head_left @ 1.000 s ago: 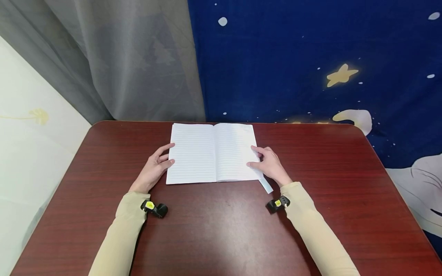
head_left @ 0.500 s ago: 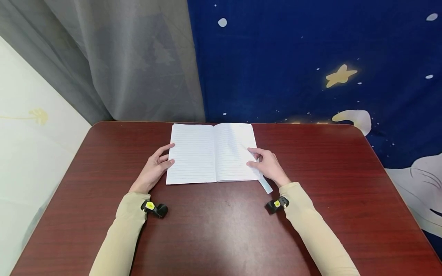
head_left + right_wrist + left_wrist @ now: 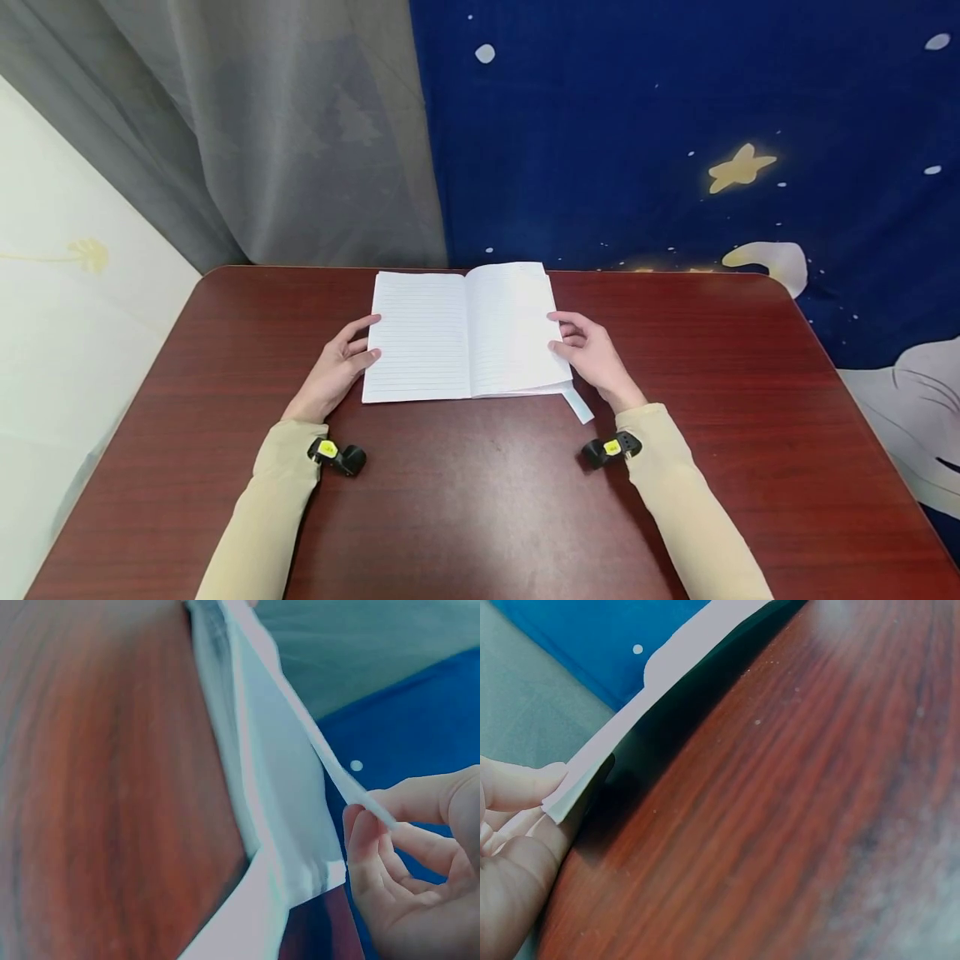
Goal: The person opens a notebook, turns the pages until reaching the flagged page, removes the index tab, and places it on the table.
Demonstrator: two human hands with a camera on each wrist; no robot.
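An open lined notebook (image 3: 420,333) lies at the table's far edge. My left hand (image 3: 330,375) grips its left edge; in the left wrist view the thumb (image 3: 521,784) is on top and the fingers are under the pages. My right hand (image 3: 596,358) pinches the right-hand page (image 3: 510,325) by its outer edge. The right wrist view shows this lifted page (image 3: 307,720) raised off the pages below (image 3: 289,787), with a gap between. A pale strip (image 3: 578,406) sticks out at the notebook's lower right corner.
The dark red wooden table (image 3: 480,500) spreads out on all near sides. Behind it hang a grey curtain (image 3: 315,150) and a blue cloth with stars (image 3: 600,125). A black wrist camera (image 3: 337,456) sits on the left sleeve, another (image 3: 611,448) on the right.
My right hand first slid slightly inward over the right page, then moved back outward, now holding the page's edge. The right page has risen and curves up. My left hand stays put.
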